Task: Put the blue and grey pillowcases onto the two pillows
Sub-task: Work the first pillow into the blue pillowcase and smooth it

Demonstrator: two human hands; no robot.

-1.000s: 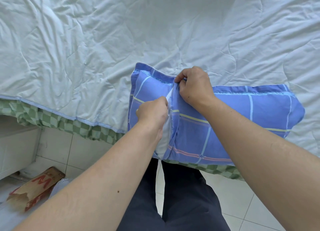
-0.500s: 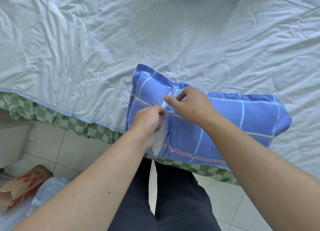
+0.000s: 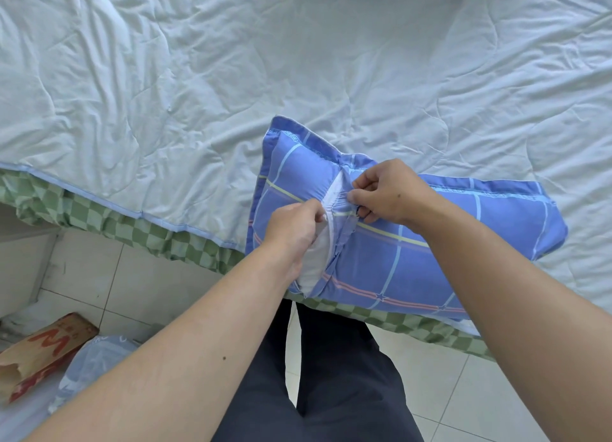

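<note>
2 hands [image 3: 334, 210] pinch opening | blue pillowcase [image 3: 414, 256] w/ white pillow [image 3: 316, 259] inside

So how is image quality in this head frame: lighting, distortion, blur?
Head view: soft even daylight, no glare; wide-angle bending of the bed edge; blue pillowcase, left hand and right hand sharp, corners slightly softer.

Blue pillowcase [image 3: 430, 243]: checked in pale blue, yellow and pink lines, flanged border. Filled and plump, lying flat lengthwise at the near edge of the bed [image 3: 298, 77]. Its opening slit gapes near the left end. Pillow [image 3: 314, 259]: white, inside the case, a strip showing through the slit.
</note>
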